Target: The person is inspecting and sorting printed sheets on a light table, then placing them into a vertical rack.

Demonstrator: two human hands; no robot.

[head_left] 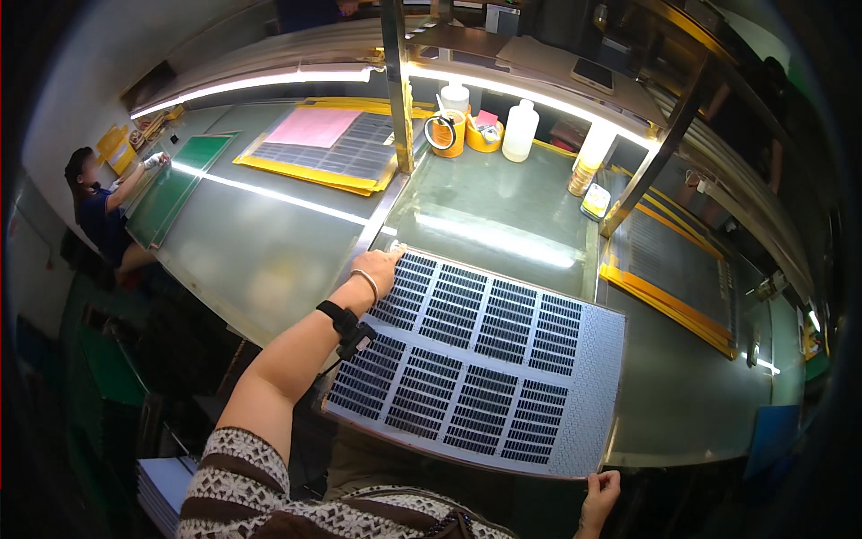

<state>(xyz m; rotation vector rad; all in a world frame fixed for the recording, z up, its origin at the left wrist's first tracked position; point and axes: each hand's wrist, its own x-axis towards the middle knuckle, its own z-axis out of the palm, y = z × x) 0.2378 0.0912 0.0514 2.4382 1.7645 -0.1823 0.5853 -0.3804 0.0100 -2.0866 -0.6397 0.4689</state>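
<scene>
A large flat panel [467,355], pale with blocks of dark slots and a thin copper-toned edge, lies slanted in front of me, its near side past the bench edge. My left hand [379,271] reaches to its far left corner, fingers closed at the edge; a small white spot shows by the fingertips. The underside of that grip is hidden. At the near right corner my right hand [600,503] pinches the panel between thumb and fingers. A black strap with a small device [348,331] sits on my left forearm.
Beyond the panel stand a white bottle [520,131], an orange cup [446,135] and a tin [594,202]. Yellow-framed sheets lie left [328,148] and right [673,269]. Metal posts [396,90] rise from the bench. At far left, a person [103,207] handles a green panel [184,184].
</scene>
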